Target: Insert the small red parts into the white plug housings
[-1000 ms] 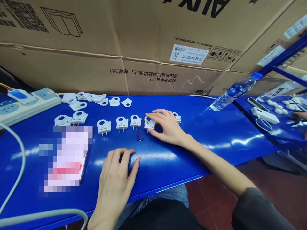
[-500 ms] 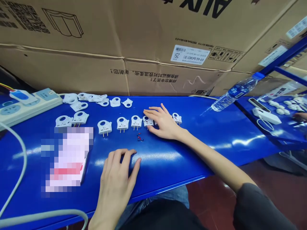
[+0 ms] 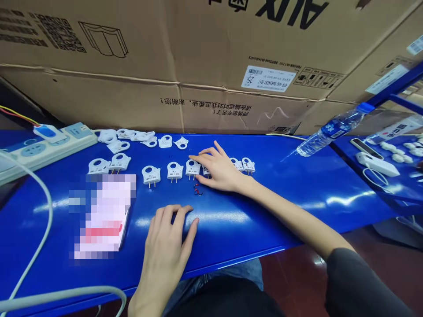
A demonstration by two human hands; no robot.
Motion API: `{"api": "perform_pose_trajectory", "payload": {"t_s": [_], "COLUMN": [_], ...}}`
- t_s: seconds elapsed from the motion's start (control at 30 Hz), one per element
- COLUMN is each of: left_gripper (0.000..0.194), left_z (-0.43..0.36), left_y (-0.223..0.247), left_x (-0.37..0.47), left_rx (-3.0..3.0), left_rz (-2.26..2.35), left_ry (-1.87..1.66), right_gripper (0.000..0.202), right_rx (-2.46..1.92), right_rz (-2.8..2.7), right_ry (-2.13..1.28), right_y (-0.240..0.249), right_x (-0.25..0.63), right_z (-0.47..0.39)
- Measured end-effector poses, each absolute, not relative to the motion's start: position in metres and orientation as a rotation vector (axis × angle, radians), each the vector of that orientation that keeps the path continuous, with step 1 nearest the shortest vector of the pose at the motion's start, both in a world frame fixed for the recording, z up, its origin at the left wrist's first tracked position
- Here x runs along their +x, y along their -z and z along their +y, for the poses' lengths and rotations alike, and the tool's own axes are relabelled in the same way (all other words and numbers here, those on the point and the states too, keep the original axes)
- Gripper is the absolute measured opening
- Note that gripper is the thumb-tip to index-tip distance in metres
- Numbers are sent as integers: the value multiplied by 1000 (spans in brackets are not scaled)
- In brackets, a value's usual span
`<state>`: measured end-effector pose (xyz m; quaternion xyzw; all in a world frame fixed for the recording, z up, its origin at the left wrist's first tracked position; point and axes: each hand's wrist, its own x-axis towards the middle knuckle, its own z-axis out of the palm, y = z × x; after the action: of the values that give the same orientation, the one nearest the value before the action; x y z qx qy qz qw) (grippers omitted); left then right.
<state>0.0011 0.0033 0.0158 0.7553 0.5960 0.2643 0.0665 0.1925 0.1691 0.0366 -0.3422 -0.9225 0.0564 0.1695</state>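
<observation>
A row of white plug housings with round holes and brass pins lies on the blue table (image 3: 264,211). My right hand (image 3: 220,169) is stretched over the row, fingers spread, its fingertips near a white plug housing (image 3: 192,167). Another housing is partly hidden under that hand; whether the fingers touch it I cannot tell. To the right of the hand, a plug housing (image 3: 248,165) marks the row's end. Small red and black wires (image 3: 197,190) lie in front of the row. My left hand (image 3: 170,242) rests palm down near the front edge, loosely bent, thumb apart, holding nothing.
Loose white plastic covers (image 3: 165,141) lie behind the row. On the left are a power strip (image 3: 36,152), a white cable (image 3: 48,207) and a blurred-out phone (image 3: 105,215). A large cardboard box (image 3: 211,57) stands behind; a water bottle (image 3: 325,132) leans at right.
My right hand has moved left along the row, uncovering another housing near the right end. My left hand stays put on the table. The whole view has shifted slightly.
</observation>
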Motion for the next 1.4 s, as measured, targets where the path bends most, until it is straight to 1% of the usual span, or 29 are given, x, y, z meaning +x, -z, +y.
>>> {"api": "perform_pose_trajectory", "payload": {"t_s": [0.07, 0.17, 0.23, 0.3, 0.4, 0.47, 0.53, 0.6, 0.7, 0.77, 0.8, 0.93, 1.17, 1.27, 1.4], "left_gripper": [26, 33, 39, 42, 41, 35, 26, 19, 16, 17, 17, 18, 21, 23, 26], "left_z": [3, 3, 3, 3, 2, 2, 2, 2, 2, 3, 3, 3, 3, 4, 3], "left_y": [-18, -18, -17, -15, -15, -15, -17, -18, -18, -17, -16, -16, -17, -16, -17], "left_x": [2, 2, 1, 0, -1, 0, 1, 3, 4, 3, 3, 1, 2, 1, 0], "left_rx": [2249, 2187, 2141, 2118, 2145, 2180, 2177, 2150, 2145, 2170, 2189, 2240, 2284, 2304, 2286], "left_rz": [1799, 1793, 1803, 1812, 1768, 1709, 1687, 1693, 1706, 1705, 1695, 1663, 1660, 1644, 1653], "left_ry": [-809, -857, -898, -953, -1008, -1011, -1003, -986, -934, -907, -899, -882, -873, -866, -851], "right_gripper": [55, 55, 52, 45, 36, 34, 37, 46, 60, 62, 59, 34, 23, 21, 12], "right_rx": [-962, -929, -893, -834, -712, -674, -687, -709, -719, -735, -762, -951, -1003, -1010, -977], "right_rz": [-2576, -2498, -2466, -2454, -2494, -2554, -2617, -2661, -2657, -2624, -2610, -2591, -2553, -2511, -2355], "right_ry": [-169, -223, -276, -316, -328, -332, -350, -378, -413, -396, -369, -233, -272, -311, -447], "right_y": [-40, -49, -54, -55, -47, -41, -36, -36, -39, -41, -42, -37, -24, -28, -38], "right_x": [193, 197, 201, 206, 213, 216, 217, 218, 220, 220, 220, 218, 213, 213, 213], "right_z": [165, 148, 131, 114, 97, 91, 90, 92, 95, 96, 97, 97, 96, 96, 94]}}
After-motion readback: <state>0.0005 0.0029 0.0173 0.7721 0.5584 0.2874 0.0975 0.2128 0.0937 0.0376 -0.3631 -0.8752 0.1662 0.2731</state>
